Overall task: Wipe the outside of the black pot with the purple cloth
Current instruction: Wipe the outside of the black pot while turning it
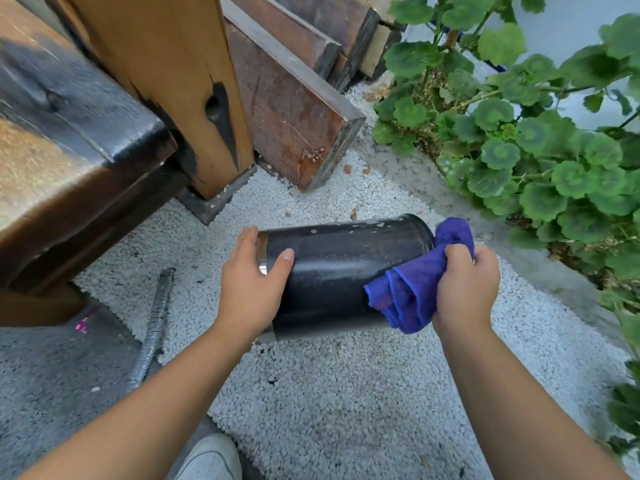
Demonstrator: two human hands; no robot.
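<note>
Black pot (339, 271) held sideways, axis left-right; left hand (251, 282) grips rim end, right hand (465, 285) clutches purple cloth (412, 292) against base end.

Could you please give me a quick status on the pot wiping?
Left hand grips black pot, held sideways. Right hand presses purple cloth on its side. Nothing in the way.

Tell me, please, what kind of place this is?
Probably an outdoor garden or patio corner: white gravel covers the ground, leafy green plants grow at the right, and weathered wooden beams stand behind the black pot.
</note>
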